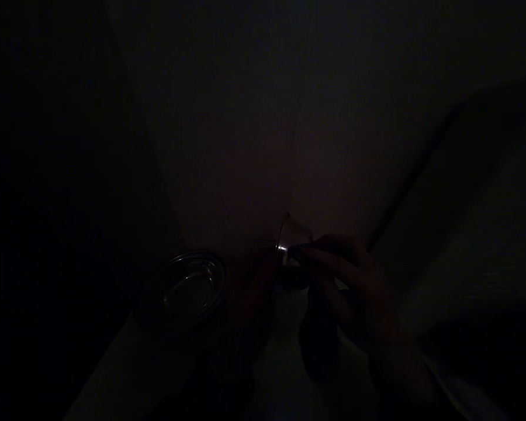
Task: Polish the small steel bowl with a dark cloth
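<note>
The view is very dark. My right hand (346, 275) is closed on a small shiny metal cup (294, 234), its fingers on the right side of the cup. The cup is tipped onto its side, with its rim toward the left. My left hand (249, 292) shows only as a dim shape to the left of the cup, close to its rim. Its fingers are lost in the dark, and whether they touch the cup I cannot tell. Left of that hand lies a round metal bowl (213, 270) with a shiny rim.
Beneath the hands is a paler surface (284, 351), with a dark rounded shape (319, 345) below the right hand. A dim, wall-like surface (245, 128) fills the upper middle. On the right, a dark slanted edge (414, 172) runs upward.
</note>
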The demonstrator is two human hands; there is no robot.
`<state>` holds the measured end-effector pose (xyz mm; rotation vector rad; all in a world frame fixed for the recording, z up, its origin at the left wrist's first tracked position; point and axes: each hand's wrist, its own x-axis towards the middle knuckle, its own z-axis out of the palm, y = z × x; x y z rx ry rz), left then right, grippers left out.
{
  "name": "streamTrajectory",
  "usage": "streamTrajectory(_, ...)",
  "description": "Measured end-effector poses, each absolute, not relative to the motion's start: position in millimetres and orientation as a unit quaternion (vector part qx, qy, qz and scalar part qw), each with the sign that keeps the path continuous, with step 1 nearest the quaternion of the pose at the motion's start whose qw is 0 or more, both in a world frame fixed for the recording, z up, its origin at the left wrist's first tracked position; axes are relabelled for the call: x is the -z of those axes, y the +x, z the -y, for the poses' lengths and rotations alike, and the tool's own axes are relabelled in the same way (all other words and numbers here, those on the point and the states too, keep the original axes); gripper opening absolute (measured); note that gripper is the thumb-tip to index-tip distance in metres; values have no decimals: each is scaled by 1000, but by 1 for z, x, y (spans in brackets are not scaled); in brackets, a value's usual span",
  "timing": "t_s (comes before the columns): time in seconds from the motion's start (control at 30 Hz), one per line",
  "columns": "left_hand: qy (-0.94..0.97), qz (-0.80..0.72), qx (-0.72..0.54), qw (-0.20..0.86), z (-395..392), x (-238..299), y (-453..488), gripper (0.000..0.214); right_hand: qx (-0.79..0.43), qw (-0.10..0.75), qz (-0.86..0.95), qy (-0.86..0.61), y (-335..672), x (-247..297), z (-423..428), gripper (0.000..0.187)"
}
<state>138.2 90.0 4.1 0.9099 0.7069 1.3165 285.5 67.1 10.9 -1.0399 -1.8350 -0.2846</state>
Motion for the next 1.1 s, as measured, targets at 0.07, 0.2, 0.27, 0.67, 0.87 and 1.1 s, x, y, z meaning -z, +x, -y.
streamTrajectory(0.07,396,-299,-575,650,-90,-5,139,26,117,472,763,-426,285,-12,-66,29)
streamTrajectory(0.2,391,-282,-566,668,-90,-7,140,22,124,441,784,-418,287,-14,-63,28)
streamTrajectory(0.27,394,-285,-563,669,-91,-7,139,17,123,431,791,-417,289,-15,-62,29)
streamTrajectory(0.67,404,-303,-576,643,-94,-6,138,26,129,410,811,-395,289,-20,-61,29)
streamTrajectory(0.87,412,-299,-583,633,-95,-4,136,11,140,423,795,-410,287,-17,-62,29)
streamTrajectory(1.1,394,-297,-578,650,-96,-1,144,23,101,437,781,-435,287,-18,-61,28)
